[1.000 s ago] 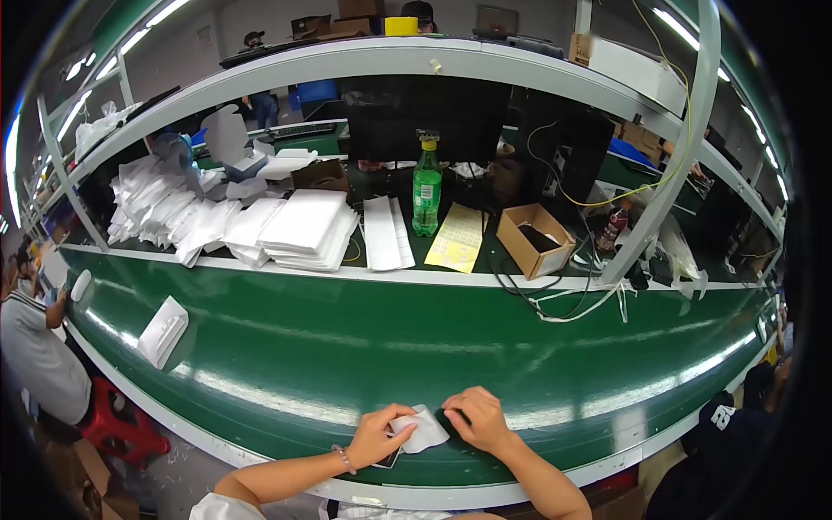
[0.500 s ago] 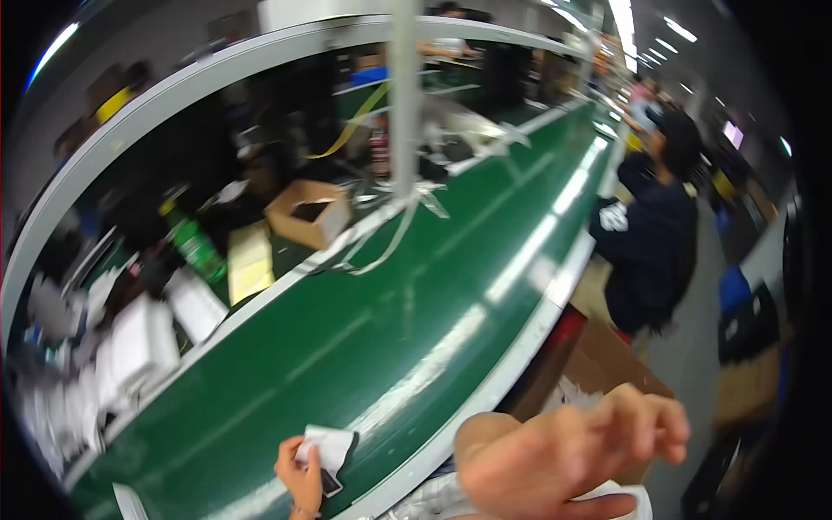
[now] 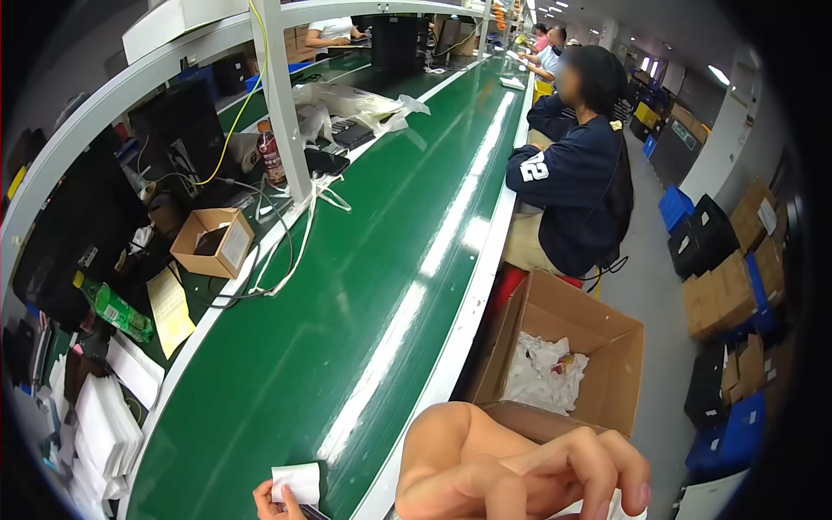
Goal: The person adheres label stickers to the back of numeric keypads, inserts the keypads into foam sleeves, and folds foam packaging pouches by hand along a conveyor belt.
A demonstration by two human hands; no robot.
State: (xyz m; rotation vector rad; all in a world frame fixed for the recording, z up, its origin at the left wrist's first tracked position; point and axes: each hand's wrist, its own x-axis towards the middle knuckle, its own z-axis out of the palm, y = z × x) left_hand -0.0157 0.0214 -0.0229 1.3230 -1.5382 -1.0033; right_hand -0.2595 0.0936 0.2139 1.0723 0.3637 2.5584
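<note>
My left hand (image 3: 282,503) is at the bottom edge over the green conveyor belt (image 3: 329,347), thumb pressed on a small white sheet (image 3: 298,484). Just beneath the sheet, the edge of a dark flat device (image 3: 314,513) shows, mostly cut off by the frame. My right hand (image 3: 546,477) looms large near the camera at the lower right, past the belt's white rail. Its fingers are bent but apart, and I see nothing held in them. Something white shows partly behind those fingers; its kind is hidden.
An open cardboard box (image 3: 598,329) holding crumpled white paper (image 3: 542,373) stands beside the rail. A seated co-worker (image 3: 581,173) is beyond it. Along the left edge are stacked white sheets (image 3: 108,433), a green bottle (image 3: 113,308), a small carton (image 3: 212,243) and loose cables.
The view has turned to the right and steadied. My right hand has dropped lower and its fingers have curled more. The left hand still has the sheet and sits nearer the bottom edge.
</note>
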